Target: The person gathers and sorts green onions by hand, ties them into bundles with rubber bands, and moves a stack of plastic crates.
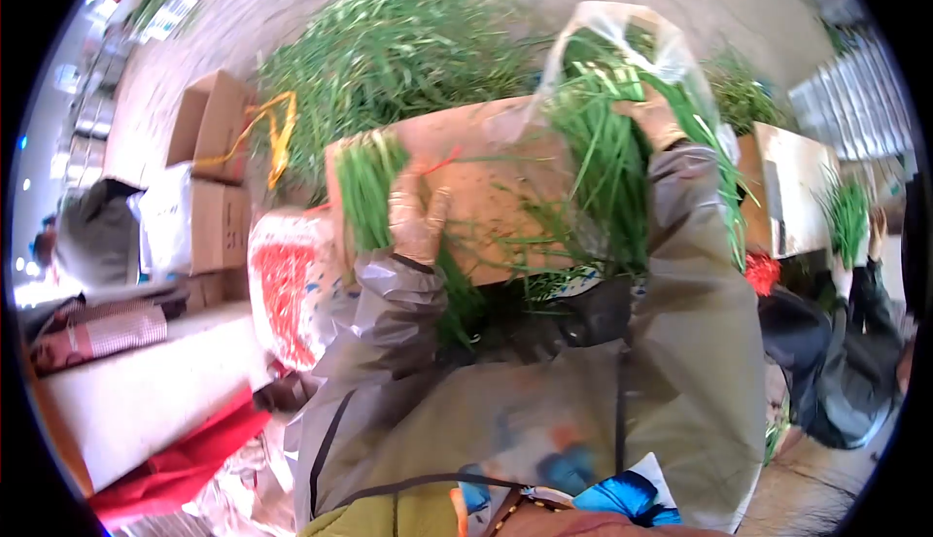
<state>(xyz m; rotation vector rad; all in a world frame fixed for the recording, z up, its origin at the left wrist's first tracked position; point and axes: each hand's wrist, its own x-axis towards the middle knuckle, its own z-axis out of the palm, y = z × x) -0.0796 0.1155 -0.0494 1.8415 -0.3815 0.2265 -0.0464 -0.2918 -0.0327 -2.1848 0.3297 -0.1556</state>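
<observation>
Greens [604, 163] with long, thin leaves lie in a thick bunch over the right side of a board [505, 192], their pale ends pointing away from the person and their leaves trailing back toward the body. The right hand [653, 114] is on this bunch near the pale ends, its fingers curled around some of the stems. A smaller, tidier bundle [369, 187] lies along the left edge of the board. Just beside it is the left hand [418, 221], with its fingers loosely extended and not wrapped around the stalks; whether it touches the bundle I cannot tell.

Between the hands, loose leaves are scattered over the board, and a thin red string [445, 160] shows near the left fingertips. A clear plastic bag [671, 36] stands at the far right corner, partly behind the bunch. Beyond the board, a large loose pile [389, 51] covers the floor. To its left are a yellow strap [282, 138] and cardboard boxes [219, 226]. A red and white sack [287, 289] sits by the board's left side. Both arms wear grey, see-through sleeves [680, 216]. At far right, a co-worker's hand [878, 231] is beside another bunch [847, 211], near a second board [802, 192].
</observation>
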